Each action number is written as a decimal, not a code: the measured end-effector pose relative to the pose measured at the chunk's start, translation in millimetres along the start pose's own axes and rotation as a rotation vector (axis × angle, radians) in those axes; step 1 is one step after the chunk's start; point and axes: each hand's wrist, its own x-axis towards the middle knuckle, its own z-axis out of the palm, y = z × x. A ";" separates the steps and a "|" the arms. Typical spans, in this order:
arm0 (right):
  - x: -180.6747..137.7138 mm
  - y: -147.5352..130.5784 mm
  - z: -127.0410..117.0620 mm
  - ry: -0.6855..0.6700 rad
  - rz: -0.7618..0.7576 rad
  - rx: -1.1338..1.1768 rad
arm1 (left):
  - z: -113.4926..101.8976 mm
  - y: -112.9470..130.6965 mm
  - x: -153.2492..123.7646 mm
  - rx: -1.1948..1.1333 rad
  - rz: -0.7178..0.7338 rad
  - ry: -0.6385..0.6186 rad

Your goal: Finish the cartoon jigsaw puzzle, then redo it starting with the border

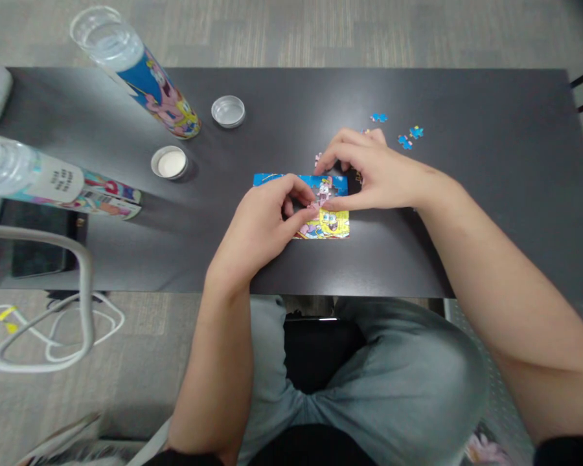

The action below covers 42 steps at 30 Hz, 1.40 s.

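Note:
A small cartoon jigsaw puzzle (339, 223), partly assembled, lies on the dark table with a grey gap in its middle. My left hand (267, 217) covers its left part, thumb and forefinger pinched at a pink puzzle piece (315, 206) by the gap. From the right, my right hand (374, 168) reaches over the puzzle. Its thumb tip touches beside the pink piece, while its forefinger is spread away toward the top edge. Loose blue pieces (405, 142) lie beyond my right hand, and other pieces are partly hidden under it.
A clear tube with cartoon print (162, 97) stands at the back left, another printed tube (92, 188) nearer. Two round lids (228, 111) lie beside them. A dark phone-like device (41, 239) and a grey curved bar (85, 291) are at the left.

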 end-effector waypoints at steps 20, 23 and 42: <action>-0.4 -6.4 0.7 -0.004 -0.012 -0.030 | 2.0 -7.0 0.9 0.067 0.195 0.016; -0.2 -11.3 8.7 -0.003 -0.016 -0.083 | 1.7 -7.4 0.2 0.025 0.175 0.026; -0.8 -16.3 11.0 -0.042 0.048 -0.161 | 1.7 -12.5 2.0 0.066 0.233 0.020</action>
